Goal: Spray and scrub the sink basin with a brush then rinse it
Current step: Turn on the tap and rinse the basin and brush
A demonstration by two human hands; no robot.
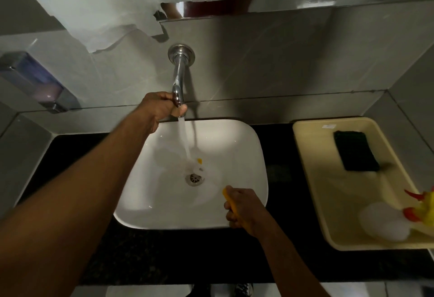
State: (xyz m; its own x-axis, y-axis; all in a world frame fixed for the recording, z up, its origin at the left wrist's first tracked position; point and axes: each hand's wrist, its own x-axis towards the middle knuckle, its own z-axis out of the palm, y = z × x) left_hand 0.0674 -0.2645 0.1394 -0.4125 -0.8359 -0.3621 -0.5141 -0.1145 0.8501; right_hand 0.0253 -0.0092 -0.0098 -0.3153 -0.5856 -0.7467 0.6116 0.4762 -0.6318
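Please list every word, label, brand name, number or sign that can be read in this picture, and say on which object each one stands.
No text can be read in this picture.
Sticker on the far rim of the cream tray: too small and blurred to read.
Soap dispenser on the wall: no legible label.
Tap, sink, yellow brush handle in the right hand: no markings visible.

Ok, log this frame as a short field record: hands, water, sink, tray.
left hand: left hand gripping the tip of the wall faucet
right hand: right hand closed on the yellow brush handle over the sink's right rim
water: stream running, landing just above the drain
sink: white basin, wet
tray: cream tray on the counter to the right, holding a dark sponge
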